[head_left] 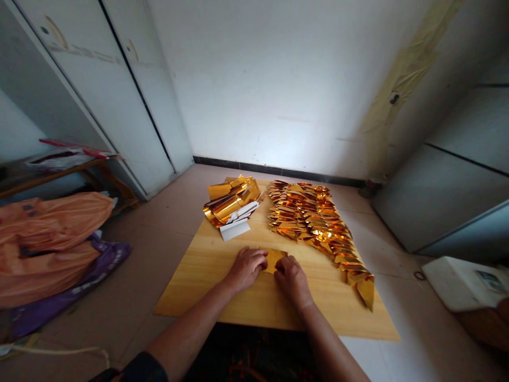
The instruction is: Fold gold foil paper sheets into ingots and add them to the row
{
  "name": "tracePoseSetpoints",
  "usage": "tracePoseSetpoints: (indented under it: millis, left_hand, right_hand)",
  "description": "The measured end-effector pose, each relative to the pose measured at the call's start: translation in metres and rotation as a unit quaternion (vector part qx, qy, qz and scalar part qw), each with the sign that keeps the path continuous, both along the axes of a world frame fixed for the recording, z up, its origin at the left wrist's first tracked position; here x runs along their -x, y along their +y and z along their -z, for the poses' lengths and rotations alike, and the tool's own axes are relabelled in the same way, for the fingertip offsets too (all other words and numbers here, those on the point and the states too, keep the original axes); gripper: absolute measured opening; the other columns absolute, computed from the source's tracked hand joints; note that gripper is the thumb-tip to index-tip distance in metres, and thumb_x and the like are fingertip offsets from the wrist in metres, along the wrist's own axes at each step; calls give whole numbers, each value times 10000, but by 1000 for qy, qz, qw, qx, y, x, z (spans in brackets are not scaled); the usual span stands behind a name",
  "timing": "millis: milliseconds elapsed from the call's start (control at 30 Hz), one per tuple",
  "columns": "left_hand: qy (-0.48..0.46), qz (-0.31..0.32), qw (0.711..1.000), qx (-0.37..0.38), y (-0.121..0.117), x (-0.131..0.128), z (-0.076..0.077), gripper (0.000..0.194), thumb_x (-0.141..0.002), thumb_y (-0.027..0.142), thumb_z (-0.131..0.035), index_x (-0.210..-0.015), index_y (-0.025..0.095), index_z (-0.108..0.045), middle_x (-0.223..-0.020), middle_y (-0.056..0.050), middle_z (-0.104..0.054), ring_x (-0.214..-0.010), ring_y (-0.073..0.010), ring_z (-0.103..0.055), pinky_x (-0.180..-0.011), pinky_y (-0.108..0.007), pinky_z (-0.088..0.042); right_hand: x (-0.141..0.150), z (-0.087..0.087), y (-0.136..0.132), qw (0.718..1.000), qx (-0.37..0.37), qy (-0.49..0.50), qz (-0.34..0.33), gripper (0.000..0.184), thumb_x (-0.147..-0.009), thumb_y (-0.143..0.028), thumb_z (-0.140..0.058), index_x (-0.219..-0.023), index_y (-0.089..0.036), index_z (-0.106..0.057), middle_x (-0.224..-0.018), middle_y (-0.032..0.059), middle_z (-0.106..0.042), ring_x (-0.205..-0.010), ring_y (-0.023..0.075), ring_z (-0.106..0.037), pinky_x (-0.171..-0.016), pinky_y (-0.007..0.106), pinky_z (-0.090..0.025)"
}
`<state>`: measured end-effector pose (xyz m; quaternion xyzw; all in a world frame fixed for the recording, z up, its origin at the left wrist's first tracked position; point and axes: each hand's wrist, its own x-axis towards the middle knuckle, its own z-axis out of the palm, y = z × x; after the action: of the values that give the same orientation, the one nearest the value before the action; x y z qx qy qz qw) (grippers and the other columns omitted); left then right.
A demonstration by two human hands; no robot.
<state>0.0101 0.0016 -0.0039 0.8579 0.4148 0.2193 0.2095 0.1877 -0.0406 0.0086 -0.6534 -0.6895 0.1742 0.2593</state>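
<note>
A small sheet of gold foil paper [273, 260] lies on the wooden board [191, 284] between my hands. My left hand [248, 268] has its fingers curled onto the sheet's left edge. On the right edge, my right hand [293, 280] pinches the paper with bent fingers. Beyond my left hand sits a loose pile of gold foil sheets [234, 204], some showing a white back. Rows of folded gold foil pieces [310, 212] spread over the board's right side, trailing toward its front right corner.
A pale cabinet [107, 69] stands at the left, near an orange cloth [47, 244] and a purple bag [75, 289] on the floor. At the right are a grey refrigerator-like cabinet [449, 159] and a white box [463, 281]. A white wall [270, 79] closes the back.
</note>
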Motion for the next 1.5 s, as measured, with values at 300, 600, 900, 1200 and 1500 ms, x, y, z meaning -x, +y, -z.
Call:
tracePoseSetpoints:
  millis: [300, 600, 900, 1200, 1500]
  left_hand:
    - [4, 56, 998, 15, 6, 14, 0, 396, -742, 7, -396, -956, 234, -639, -1276, -27, -591, -1170, -179, -540, -1049, -407, -307]
    - [13, 39, 999, -35, 8, 10, -3, 372, -759, 169, -586, -1126, 234, -583, -1170, -38, -644, -1073, -217, -572, -955, -392, -386]
    - [2, 40, 997, -66, 7, 8, -7, 160, -899, 225, -473, -970, 227, -616, -1091, -28, -673, -1003, -174, -609, -919, -333, -412]
    - [-25, -68, 996, -47, 19, -4, -3, 166, -882, 202, -475, -826, 193, -631, -801, -17, -669, -785, -148, -602, -743, -250, -457]
    - [-33, -104, 992, -62, 27, -16, 7, 366, -812, 79, -501, -1144, 213, -579, -1001, -39, -670, -946, -179, -580, -867, -317, -473]
  right_hand:
    - [-15, 6, 2, 997, -8, 58, -46, 307, -662, 22, -384, -737, -181, -602, -775, 33, -560, -740, 133, -563, -707, 212, -437]
    - [-18, 2, 0, 992, -15, -1, -127, 130, -772, -119, -540, -857, -189, -609, -875, 25, -536, -752, 127, -553, -700, 219, -443]
    - [-23, -9, 6, 983, -53, -82, -154, 166, -884, -198, -488, -860, -219, -650, -885, 38, -605, -874, 156, -549, -794, 245, -410]
    - [-24, -9, 28, 998, 9, -12, -55, 193, -887, -246, -465, -890, -218, -656, -871, 15, -670, -826, 141, -599, -730, 214, -398]
    - [-15, -16, 43, 987, 84, -137, 9, 193, -907, -338, -456, -939, -237, -617, -950, 18, -674, -786, 130, -624, -618, 217, -340]
